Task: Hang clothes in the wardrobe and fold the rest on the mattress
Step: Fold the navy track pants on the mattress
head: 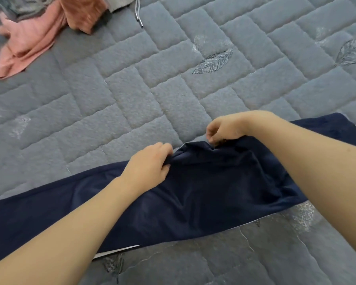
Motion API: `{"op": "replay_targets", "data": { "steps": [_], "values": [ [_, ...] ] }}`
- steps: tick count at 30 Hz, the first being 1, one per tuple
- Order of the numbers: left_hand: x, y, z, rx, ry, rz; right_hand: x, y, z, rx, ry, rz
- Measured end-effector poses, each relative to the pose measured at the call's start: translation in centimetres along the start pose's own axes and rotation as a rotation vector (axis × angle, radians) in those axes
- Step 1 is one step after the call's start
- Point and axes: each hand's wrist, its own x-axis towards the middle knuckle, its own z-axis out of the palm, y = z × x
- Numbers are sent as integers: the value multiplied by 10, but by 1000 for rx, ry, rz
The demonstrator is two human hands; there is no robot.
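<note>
A navy blue garment point(203, 194) lies stretched across the grey quilted mattress point(132, 95), running from the lower left to the right edge. My left hand point(150, 163) pinches a bunched fold at its far edge near the middle. My right hand point(224, 128) grips the same far edge a little to the right, fingers curled on the cloth. Both forearms lie over the garment. A thin white strip shows under its near edge at the lower left.
A pile of clothes sits at the far left corner: a pink garment point(23, 46), a rust-orange one point(82, 13) and a grey one with a drawstring point(138, 15). Leaf embroidery marks the mattress cover.
</note>
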Motion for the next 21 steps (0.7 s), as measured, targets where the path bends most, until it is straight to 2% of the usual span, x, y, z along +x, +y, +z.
{"op": "replay_targets", "data": {
  "steps": [2,4,6,8,11,16,19,21],
  "values": [
    [-10,0,-1,6,5,97,-2,-3,2,72,40,-24],
    [-17,-2,-3,29,67,164,-6,-8,3,114,-56,-38],
    [-21,-4,-3,39,136,167,-11,-11,2,146,-111,-40],
    [-25,-10,-1,52,94,117,-15,-15,-2,117,-138,-26],
    [-33,-28,5,5,-116,-26,-16,-25,-3,-96,-181,21],
    [-34,-41,4,15,-145,-126,-15,-33,-8,-424,-147,59],
    [-26,-44,-3,18,-292,-196,-12,-28,-13,-564,-25,9],
    [-20,-48,-8,5,-361,-302,-9,-17,-18,-707,206,-74]
  ]
}}
